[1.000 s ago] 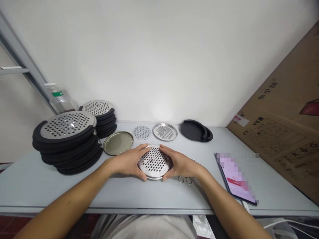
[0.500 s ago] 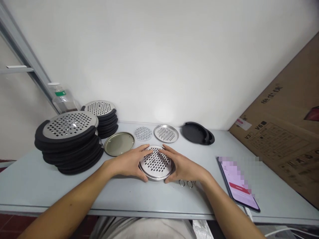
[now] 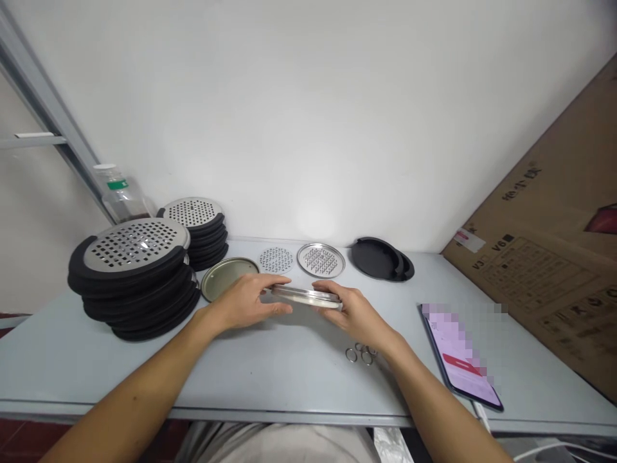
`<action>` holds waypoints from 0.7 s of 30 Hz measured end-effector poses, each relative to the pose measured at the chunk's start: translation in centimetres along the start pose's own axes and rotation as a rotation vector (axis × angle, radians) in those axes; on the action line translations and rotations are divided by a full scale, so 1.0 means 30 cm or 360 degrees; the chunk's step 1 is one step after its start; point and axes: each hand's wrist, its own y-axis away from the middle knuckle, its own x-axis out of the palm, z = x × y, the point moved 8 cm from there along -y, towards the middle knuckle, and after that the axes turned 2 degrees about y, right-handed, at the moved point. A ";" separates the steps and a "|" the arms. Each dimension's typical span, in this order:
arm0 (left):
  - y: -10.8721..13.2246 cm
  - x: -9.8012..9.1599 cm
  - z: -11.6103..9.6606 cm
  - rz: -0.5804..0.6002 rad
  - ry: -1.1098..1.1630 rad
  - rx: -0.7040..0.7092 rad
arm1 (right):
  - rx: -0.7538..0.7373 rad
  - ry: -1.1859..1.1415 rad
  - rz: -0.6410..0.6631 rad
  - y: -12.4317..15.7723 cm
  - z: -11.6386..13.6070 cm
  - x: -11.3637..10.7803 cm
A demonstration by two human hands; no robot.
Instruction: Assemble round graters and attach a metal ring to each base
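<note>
Raised just above the table and seen almost edge-on is a round perforated metal plate (image 3: 306, 296), with a rim that looks like more than one layer. My left hand (image 3: 253, 300) has its fingers over the plate's left edge and its thumb below. At the opposite edge, my right hand (image 3: 349, 308) grips with fingers on top and the thumb underneath. The plate's perforated face is turned out of sight. Small metal rings (image 3: 359, 354) lie by my right wrist. A shallow round metal lid (image 3: 226, 283) rests behind my left hand.
Black-rimmed perforated plates stand in a front stack (image 3: 135, 283) and a rear stack (image 3: 195, 241) at left, by a clear bottle (image 3: 120, 196). Along the wall lie a perforated disc (image 3: 276, 260), a rimmed grater plate (image 3: 321, 260) and black holders (image 3: 380, 258). At right are a phone (image 3: 460, 360) and cardboard box (image 3: 544, 244).
Both hands have lifted the metal plate from the table and tilted it from face-up to nearly edge-on. More of the small rings now show.
</note>
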 end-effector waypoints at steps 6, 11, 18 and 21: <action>-0.003 0.005 0.000 -0.0178 0.0343 -0.0024 | 0.0104 -0.0147 -0.0057 0.003 0.001 -0.007; -0.003 0.032 0.016 -0.0145 0.0825 -0.0181 | 0.0230 -0.0455 0.0012 0.006 -0.004 0.016; -0.001 0.056 0.008 -0.0086 0.0965 -0.0264 | 0.0305 -0.0620 0.0037 0.014 0.002 0.036; -0.002 0.065 0.013 -0.0052 0.1054 -0.0290 | 0.0209 -0.0748 0.0136 0.012 0.032 0.036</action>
